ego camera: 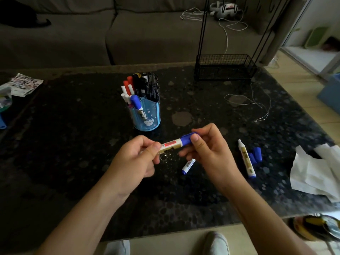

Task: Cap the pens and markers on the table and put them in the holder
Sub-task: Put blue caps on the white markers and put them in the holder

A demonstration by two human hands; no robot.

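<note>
Both hands pinch one marker between them, just above the dark table. Left hand grips the barrel's left end with curled thumb and fingers; right hand closes thumb and fingers round the blue cap at the right end. The marker spans the gap between the hands, tilted up to the right. Beyond it stands the blue holder, full of pens. A second marker lies partly hidden under the right hand; farther right, an uncapped marker lies beside two loose caps.
</note>
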